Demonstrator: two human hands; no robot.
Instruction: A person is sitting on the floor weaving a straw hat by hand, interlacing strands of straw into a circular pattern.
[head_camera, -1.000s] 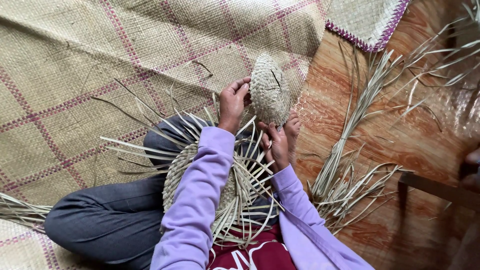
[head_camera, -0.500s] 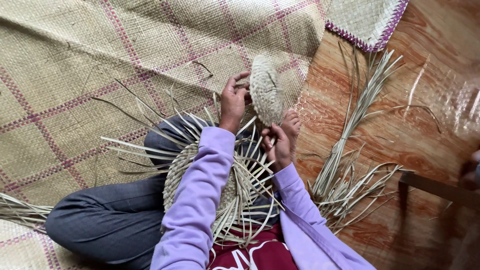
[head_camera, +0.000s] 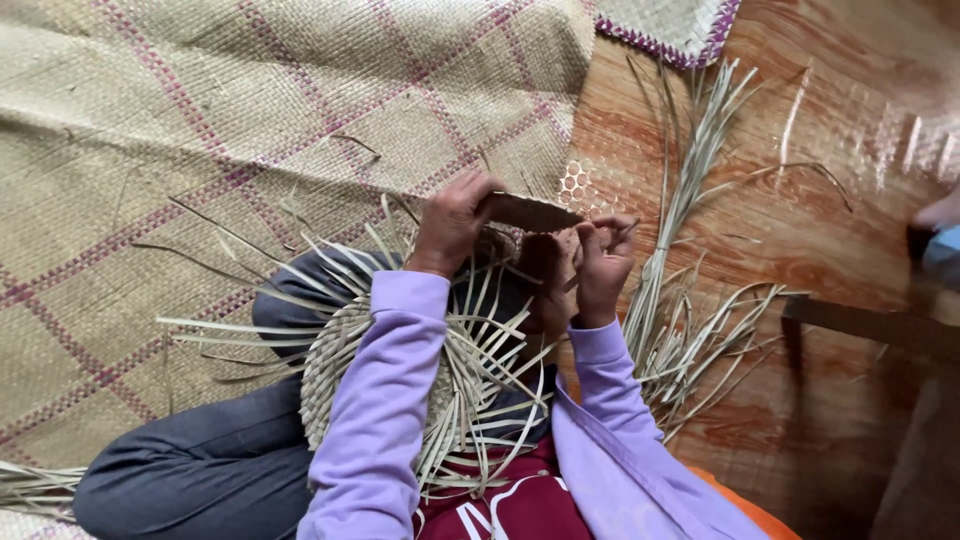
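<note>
- Nearest the camera, a half-woven round piece (head_camera: 400, 400) rests on the person's lap, with loose pale strips fanning out from its rim on all sides.
- Beyond it, the left hand (head_camera: 455, 222) is closed over the near-left end of a small woven flat piece (head_camera: 530, 212), thumb beneath and fingers curled over the top edge.
- The right hand (head_camera: 600, 262) sits just beside it, fingers pinched together at the right end of that piece, on what looks like a thin strip; the exact grip is partly hidden.
- The woven flat piece is seen edge-on, its long axis running left to right between the two hands; the left hand has the fuller hold on it.
- To the right, a bundle of loose reed strips (head_camera: 680, 300) lies on the wooden floor (head_camera: 800, 220), close to the right hand.
- Farther off, a checked woven mat (head_camera: 200, 130) covers the floor on the left.
</note>
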